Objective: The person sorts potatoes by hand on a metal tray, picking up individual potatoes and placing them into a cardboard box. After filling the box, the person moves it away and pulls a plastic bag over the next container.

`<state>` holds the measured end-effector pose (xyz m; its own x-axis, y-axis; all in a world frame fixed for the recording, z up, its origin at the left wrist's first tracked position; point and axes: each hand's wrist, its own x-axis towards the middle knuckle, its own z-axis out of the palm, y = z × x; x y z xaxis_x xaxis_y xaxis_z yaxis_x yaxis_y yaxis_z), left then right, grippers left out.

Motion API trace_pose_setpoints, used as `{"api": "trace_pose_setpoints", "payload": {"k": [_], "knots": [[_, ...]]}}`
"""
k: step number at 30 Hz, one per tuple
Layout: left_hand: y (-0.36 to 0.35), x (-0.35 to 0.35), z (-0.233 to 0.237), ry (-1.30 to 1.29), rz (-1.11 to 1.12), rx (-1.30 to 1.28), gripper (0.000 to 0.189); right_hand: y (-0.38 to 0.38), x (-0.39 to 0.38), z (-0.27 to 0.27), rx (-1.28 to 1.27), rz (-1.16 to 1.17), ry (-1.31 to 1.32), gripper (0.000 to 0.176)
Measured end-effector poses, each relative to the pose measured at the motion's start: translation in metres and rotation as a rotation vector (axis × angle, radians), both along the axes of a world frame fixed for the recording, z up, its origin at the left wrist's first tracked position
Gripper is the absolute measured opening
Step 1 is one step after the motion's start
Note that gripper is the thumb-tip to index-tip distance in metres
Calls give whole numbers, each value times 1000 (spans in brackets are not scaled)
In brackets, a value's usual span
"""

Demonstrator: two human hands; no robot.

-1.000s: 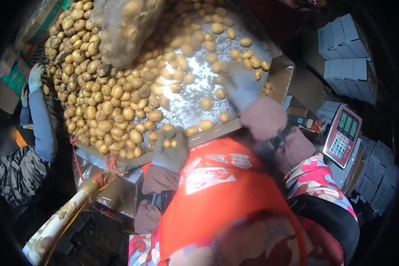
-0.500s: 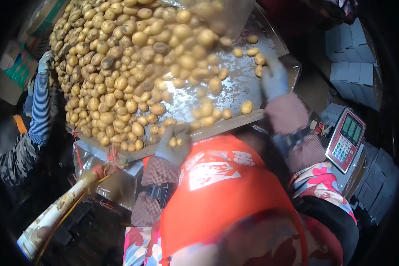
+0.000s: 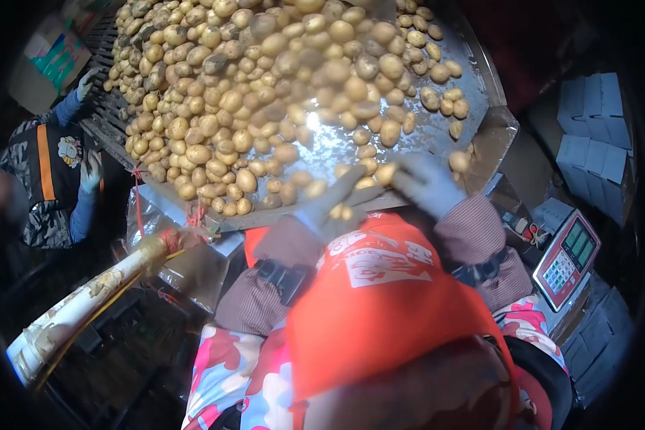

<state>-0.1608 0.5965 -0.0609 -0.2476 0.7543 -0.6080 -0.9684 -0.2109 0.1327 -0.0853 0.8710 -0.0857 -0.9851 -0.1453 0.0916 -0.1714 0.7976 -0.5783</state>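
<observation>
My left hand (image 3: 337, 204), in a grey glove, is at the near edge of the metal table (image 3: 430, 154) with its fingers stretched to the right. Several small potatoes (image 3: 342, 213) rest in its palm. Also gloved, my right hand (image 3: 426, 185) has its fingers extended leftward over the table. A yellow potato (image 3: 385, 173) is right at its fingertips; motion blur hides whether they touch it. Beyond both hands a large heap of potatoes (image 3: 222, 115) covers much of the table, some of them dark with dirt.
To the right stands a red scale (image 3: 567, 261) with a keypad and display. White cartons (image 3: 593, 154) are stacked behind it. A worn white pole (image 3: 86, 308) slants at lower left. Another person (image 3: 46, 179) is at the left beside the slatted part (image 3: 107, 72) of the table.
My left hand has moved right, still with the small potatoes. My right hand has come down and left toward it. More potatoes cover the table's far right. The other person's hands have shifted.
</observation>
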Motion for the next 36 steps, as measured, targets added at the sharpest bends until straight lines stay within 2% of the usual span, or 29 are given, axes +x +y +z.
{"api": "trace_pose_setpoints", "payload": {"k": [1, 4, 5, 6, 8, 9, 12, 13, 17, 19, 20, 21, 24, 26, 28, 29, 31, 33, 35, 36], "knots": [[-1, 2, -3, 106, -32, 1, 52, -27, -7, 17, -373, -112, -231, 34], [9, 6, -8, -77, 131, -51, 50, -17, -12, -21, -353, -437, -206, 35], [2, 3, -15, -59, 135, 18, 51, -14, -21, -24, -302, -520, -62, 35], [-4, 3, -20, -40, 140, 88, 51, -14, -31, -28, -256, -519, -50, 36], [-9, -2, -18, -19, 169, 29, 52, -12, -63, -31, -161, -523, 5, 38], [-12, -2, -11, -11, 184, -6, 52, -21, -86, -8, -127, -453, -68, 47], [-23, 5, 7, 200, 193, -33, 45, -54, -123, -36, 43, -348, 22, 55], [-27, 6, 11, 258, 197, -69, 45, -68, -130, -17, 173, -368, -142, 57], [-39, 10, -1, 377, 277, -212, 41, -90, -132, 10, 362, -196, -372, 56], [-50, 10, -8, 232, 356, -155, 39, -82, -123, -5, 136, -114, -227, 56], [-54, 7, -9, 73, 416, -85, 41, -80, -121, -10, 16, -55, -158, 56], [-62, 4, -10, -80, 488, -13, 44, -86, -119, -9, 8, -33, -112, 56], [-92, 15, -27, 32, 564, -5, 38, -110, -104, -6, -75, 196, 29, 54], [-121, 35, -31, 84, 700, -65, 39, -107, -94, -45, 97, 360, -157, 54], [-165, 67, 0, 72, 833, -50, 40, -116, -101, -22, 255, 403, -86, 59], [-184, 88, -8, 21, 912, -137, 34, -118, -99, -16, 213, 446, -18, 58], [-230, 161, -26, 82, 1140, 52, 37, -123, -94, 11, -95, 224, -332, 57], [-292, 239, -45, 171, 1332, 232, 39, -108, -106, -13, -274, 199, -413, 56], [-343, 303, -44, 212, 1335, -174, 38, -110, -112, -18, -456, 202, -531, 54], [-363, 328, -45, 192, 1195, -645, 37, -118, -112, -10, -465, 261, -569, 54]]}}
